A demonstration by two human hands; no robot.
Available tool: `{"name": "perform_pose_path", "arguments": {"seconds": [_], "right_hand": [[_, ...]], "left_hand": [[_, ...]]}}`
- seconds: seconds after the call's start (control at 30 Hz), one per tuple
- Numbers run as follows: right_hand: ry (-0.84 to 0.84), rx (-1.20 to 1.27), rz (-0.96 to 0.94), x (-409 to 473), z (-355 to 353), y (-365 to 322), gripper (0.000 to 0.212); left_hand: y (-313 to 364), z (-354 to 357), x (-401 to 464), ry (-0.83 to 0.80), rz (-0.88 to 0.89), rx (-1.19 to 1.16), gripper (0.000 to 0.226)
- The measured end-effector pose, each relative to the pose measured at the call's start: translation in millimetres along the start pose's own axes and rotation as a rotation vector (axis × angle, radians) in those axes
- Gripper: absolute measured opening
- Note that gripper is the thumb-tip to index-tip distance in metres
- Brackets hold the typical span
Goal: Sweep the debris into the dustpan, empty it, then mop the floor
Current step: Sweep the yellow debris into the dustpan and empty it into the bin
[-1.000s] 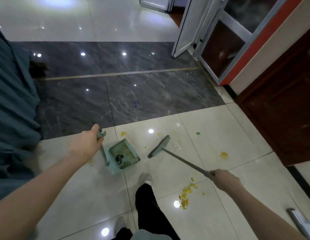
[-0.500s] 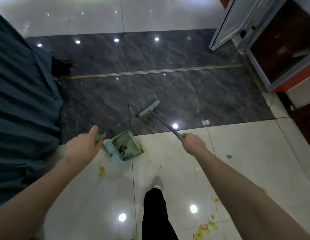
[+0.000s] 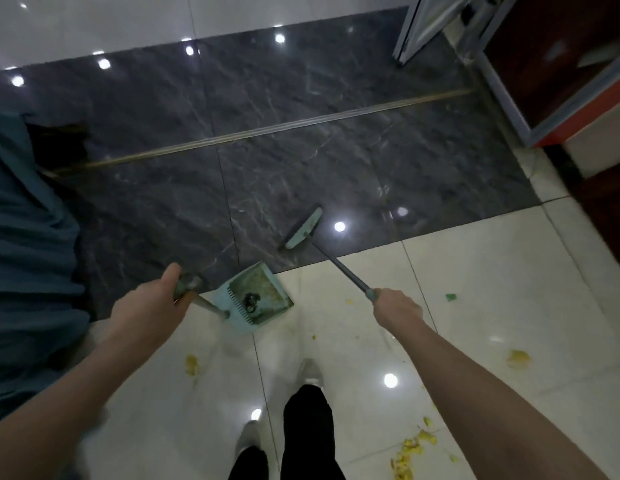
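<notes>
My left hand (image 3: pixel 152 304) grips the top of the handle of a pale green dustpan (image 3: pixel 255 296), which rests at the edge between dark and cream tiles with dark bits inside it. My right hand (image 3: pixel 397 306) holds the grey stick of a broom (image 3: pixel 304 228), whose green head sits on the dark marble tile beyond the pan. Yellow debris (image 3: pixel 410 452) lies in a pile at the lower right. A yellow scrap (image 3: pixel 192 363) lies near my left forearm, another (image 3: pixel 518 358) at the right, and a green scrap (image 3: pixel 450 297) beyond my right hand.
Teal cloth (image 3: pixel 28 258) hangs along the left side. A white-framed glass door (image 3: pixel 426 26) stands ajar at the top right, beside a red-edged frame (image 3: pixel 578 109) and dark wood panelling (image 3: pixel 610 216). My shoes and dark trouser legs (image 3: pixel 307 431) are below centre.
The broom head has swung from the cream tile by the pan out onto the dark tile. My right hand moved up and left along with it. The dustpan stayed in my left hand.
</notes>
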State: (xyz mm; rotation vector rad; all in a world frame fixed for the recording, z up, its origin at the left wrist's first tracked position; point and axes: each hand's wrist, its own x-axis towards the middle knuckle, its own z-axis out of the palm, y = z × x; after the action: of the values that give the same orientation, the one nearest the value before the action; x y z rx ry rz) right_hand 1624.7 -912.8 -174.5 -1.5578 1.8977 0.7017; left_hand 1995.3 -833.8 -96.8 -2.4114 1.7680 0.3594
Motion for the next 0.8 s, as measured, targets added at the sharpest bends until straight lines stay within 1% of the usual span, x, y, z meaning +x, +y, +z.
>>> {"name": "perform_pose_path", "arguments": {"seconds": [0.07,0.13,0.27,0.4,0.53,0.67,0.8], "right_hand": [[-0.02,0.038,0.051,-22.2,11.9,23.9,0.037],[-0.03,0.056,0.116,-49.5,28.2,47.2,0.038],[-0.048,0.102,0.258,-115.1,69.9,85.4,0.036],[-0.08,0.188,0.398,-189.2,130.6,106.7,0.03],[-0.081,0.253,0.502,-252.3,196.7,128.2,0.03],[-0.111,0.307,0.592,-311.8,240.2,147.7,0.029],[-0.121,0.228,0.6,-346.5,265.5,169.6,0.029]], "left_hand": [[6.5,-0.8,7.9,-0.005,0.049,0.008,0.032],[13.6,-2.2,11.8,-0.003,0.099,0.008,0.031],[20.3,-3.3,12.0,0.021,0.28,-0.007,0.032],[22.4,0.5,-2.6,0.011,0.443,-0.023,0.03],[25.3,6.9,-22.6,0.041,0.612,0.005,0.031],[31.7,7.7,-42.5,0.036,0.694,0.009,0.033],[33.5,6.5,-59.9,0.04,0.71,0.062,0.036]]}}
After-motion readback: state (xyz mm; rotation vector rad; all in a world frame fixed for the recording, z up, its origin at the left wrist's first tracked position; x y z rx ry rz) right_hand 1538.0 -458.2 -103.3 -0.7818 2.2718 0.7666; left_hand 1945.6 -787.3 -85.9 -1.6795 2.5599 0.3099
